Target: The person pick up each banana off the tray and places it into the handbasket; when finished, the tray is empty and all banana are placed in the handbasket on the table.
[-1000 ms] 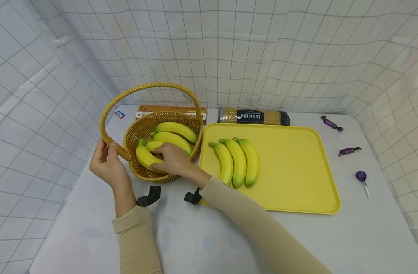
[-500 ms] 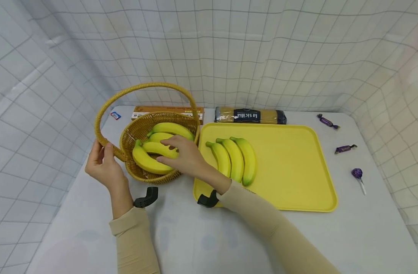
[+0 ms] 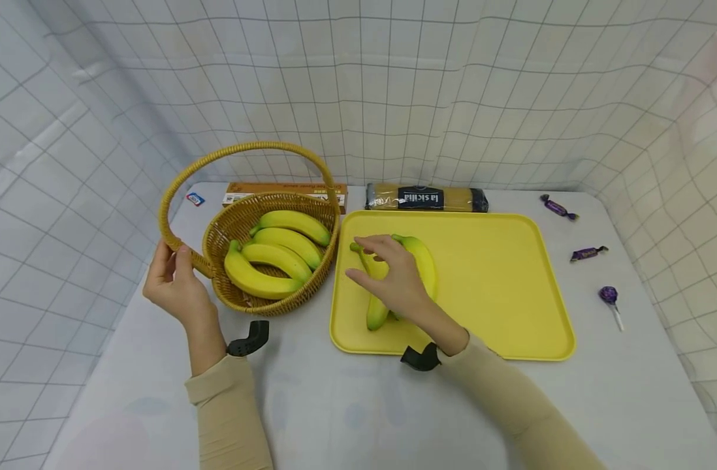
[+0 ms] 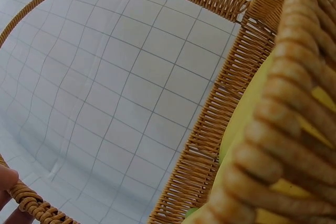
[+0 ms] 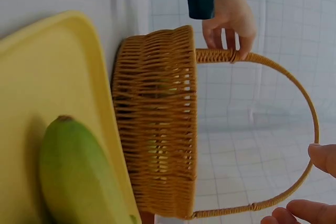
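Observation:
My left hand [image 3: 179, 284] pinches the lower left part of the arched handle of a wicker basket [image 3: 305, 299]. Inside the basket lie several yellow bananas [image 3: 258, 281], side by side. My right hand [image 3: 396, 277] is over the left half of a yellow tray [image 3: 499, 287], its thumb and fingers spread apart with nothing between them. Beneath it, bananas [image 3: 426, 261] lie on the tray, partly hidden by the hand. In the right wrist view, one banana [image 5: 79, 177] shows close up near the tray's edge, and fingertips [image 5: 323, 158] appear at the right.
Behind the basket lies a brown box [image 3: 247, 189], with a small blue-and-red packet [image 3: 195, 198] to its left. A pack of pasta [image 3: 426, 198] lies behind the tray. Right of the tray are two purple wrapped candies [image 3: 559, 207] and a lollipop [image 3: 608, 296].
My right hand has let go of a banana in the basket and moved right, out over the tray. The left hand keeps its pinch on the basket handle.

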### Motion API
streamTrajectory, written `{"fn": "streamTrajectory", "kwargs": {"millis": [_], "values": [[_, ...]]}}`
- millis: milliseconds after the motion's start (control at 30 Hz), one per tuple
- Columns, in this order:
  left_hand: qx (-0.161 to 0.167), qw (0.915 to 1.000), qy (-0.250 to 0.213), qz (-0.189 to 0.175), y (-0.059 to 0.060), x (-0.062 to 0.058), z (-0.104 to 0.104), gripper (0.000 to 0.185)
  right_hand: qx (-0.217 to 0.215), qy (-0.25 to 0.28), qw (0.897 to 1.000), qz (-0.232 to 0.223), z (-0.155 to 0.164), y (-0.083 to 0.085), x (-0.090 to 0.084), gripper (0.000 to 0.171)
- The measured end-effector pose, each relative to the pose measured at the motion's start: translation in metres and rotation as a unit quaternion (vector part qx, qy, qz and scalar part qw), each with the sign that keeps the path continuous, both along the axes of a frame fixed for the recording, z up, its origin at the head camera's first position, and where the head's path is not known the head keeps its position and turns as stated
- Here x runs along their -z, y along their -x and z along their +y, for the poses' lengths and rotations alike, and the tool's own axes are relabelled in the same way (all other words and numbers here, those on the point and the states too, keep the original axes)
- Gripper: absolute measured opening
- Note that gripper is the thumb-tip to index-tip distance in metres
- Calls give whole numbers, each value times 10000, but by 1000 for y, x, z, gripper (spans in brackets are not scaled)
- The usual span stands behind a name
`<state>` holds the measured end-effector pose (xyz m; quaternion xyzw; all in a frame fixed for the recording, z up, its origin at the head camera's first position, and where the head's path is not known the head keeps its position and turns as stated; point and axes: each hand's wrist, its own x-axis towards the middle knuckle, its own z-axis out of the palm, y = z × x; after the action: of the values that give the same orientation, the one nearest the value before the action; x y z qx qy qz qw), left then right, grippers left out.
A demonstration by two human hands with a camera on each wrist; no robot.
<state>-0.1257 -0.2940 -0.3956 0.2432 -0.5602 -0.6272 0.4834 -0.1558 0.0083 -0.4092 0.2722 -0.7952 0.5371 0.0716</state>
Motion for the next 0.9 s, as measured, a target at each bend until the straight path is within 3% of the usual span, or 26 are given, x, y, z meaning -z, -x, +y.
{"fn": "streamTrajectory", "kwargs": {"millis": [433, 900], "values": [[-7, 10000, -6, 44, 1, 1, 1, 29, 1059, -226, 9941, -99, 62, 5, 31, 57], [-30, 10000, -21, 70, 1, 1, 1, 29, 1376, -527, 9863, -741, 86, 12, 53, 68]]}}
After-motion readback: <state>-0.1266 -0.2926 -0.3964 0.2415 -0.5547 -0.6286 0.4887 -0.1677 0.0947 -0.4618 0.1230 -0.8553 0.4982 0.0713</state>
